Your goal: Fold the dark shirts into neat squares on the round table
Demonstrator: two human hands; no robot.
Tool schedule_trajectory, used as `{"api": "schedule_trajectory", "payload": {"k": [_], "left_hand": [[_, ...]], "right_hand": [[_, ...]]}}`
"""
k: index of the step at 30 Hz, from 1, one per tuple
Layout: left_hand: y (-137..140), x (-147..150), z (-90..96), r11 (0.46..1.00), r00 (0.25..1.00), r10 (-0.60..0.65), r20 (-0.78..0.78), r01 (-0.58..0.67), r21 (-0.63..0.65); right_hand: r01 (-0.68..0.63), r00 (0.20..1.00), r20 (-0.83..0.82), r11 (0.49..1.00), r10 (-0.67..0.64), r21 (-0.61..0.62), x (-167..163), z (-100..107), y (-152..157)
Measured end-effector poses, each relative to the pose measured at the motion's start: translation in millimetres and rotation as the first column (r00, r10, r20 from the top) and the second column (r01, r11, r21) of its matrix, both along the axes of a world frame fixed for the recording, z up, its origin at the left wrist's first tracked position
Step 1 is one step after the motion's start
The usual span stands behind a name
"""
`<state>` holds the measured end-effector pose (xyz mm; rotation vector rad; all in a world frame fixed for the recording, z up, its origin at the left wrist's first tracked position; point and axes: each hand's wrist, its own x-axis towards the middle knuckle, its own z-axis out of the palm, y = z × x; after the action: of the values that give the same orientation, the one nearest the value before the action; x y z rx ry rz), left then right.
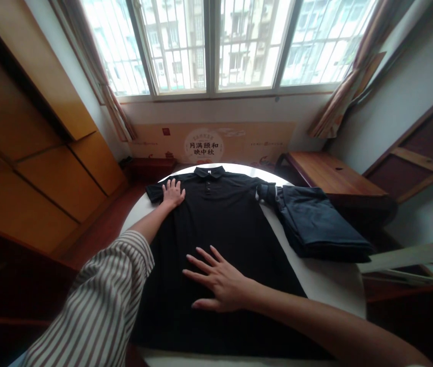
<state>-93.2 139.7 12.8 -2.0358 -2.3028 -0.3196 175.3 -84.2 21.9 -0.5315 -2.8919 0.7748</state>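
A black polo shirt (216, 219) lies face up and spread out, its collar toward the window and its hem toward me. My left hand (173, 193) rests on the shirt near the left sleeve, fingers apart and nothing in them. Over the lower middle of the shirt is my right hand (220, 283), palm down with the fingers spread wide. Whether its palm presses on the cloth I cannot tell. Under the shirt is a round white table (339, 285).
Folded dark trousers (319, 219) lie on the table's right side, against the shirt's right sleeve. Beyond stands a wooden desk (339, 173) at the right. Yellow-brown cabinets (48, 168) line the left wall. A printed banner (247, 140) hangs below the window.
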Motion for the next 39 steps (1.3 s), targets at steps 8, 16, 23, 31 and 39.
{"api": "schedule_trajectory", "payload": {"k": [8, 16, 23, 31, 39], "left_hand": [[-203.5, 17.9, 20.4, 0.694, 0.681, -0.702, 0.209, 0.720, -0.013], [-373.1, -28.9, 3.0, 0.735, 0.743, -0.663, 0.089, 0.669, -0.111], [-388.3, -48.4, 5.7, 0.656, 0.652, -0.748, -0.122, 0.754, 0.005], [-377.8, -44.8, 15.3, 0.584, 0.600, -0.790, -0.126, 0.799, 0.143], [-377.5, -47.6, 22.8, 0.587, 0.596, -0.784, -0.173, 0.803, 0.109]], "right_hand": [[0.001, 1.000, 0.029, 1.000, -0.001, 0.005, 8.4, 5.4, -1.3], [0.056, 0.983, 0.180, 0.992, -0.035, -0.111, 108.2, 19.7, -39.3], [0.183, 0.970, 0.153, 0.982, -0.187, 0.039, 157.9, -0.1, -82.7], [0.206, 0.972, 0.064, 0.950, -0.227, 0.233, 169.8, -9.4, -91.5], [0.196, 0.980, -0.089, 0.926, -0.177, 0.323, 178.2, -16.4, -81.5]]}}
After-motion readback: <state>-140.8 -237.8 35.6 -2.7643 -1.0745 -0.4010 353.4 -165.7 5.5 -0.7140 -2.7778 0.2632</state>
